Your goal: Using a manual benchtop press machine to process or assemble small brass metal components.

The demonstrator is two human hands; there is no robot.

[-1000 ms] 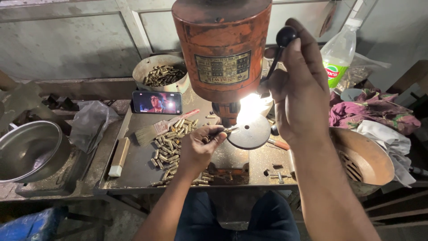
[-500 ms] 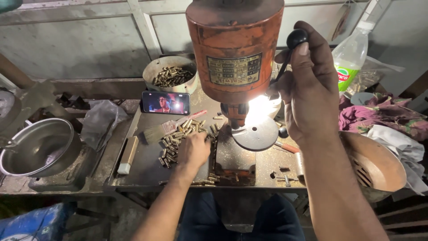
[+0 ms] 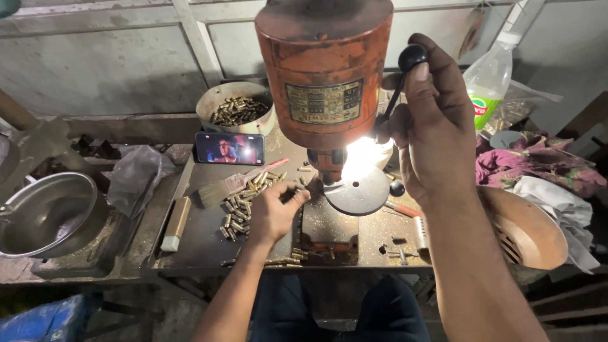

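An orange drill press (image 3: 323,69) stands over a round metal table (image 3: 358,189), lit by a bright lamp. My right hand (image 3: 430,120) is closed around the press's black-knobbed feed lever (image 3: 410,58), held high. My left hand (image 3: 273,212) rests on a pile of small brass pieces (image 3: 244,206) on the dark bench, its fingers pinching one or more of them near the press base.
A round tin of brass pieces (image 3: 235,111) sits at the back. A phone with a lit screen (image 3: 229,148) lies beside a paintbrush (image 3: 231,188). At left are a steel bowl (image 3: 44,215), a plastic bag (image 3: 136,177) and a wooden block (image 3: 175,223). Bottle (image 3: 489,82), cloths and copper-coloured bowl (image 3: 529,228) at right.
My left hand drew back from the round table under the spindle to the brass pile. My right hand stayed on the lever. The view shifted slightly.
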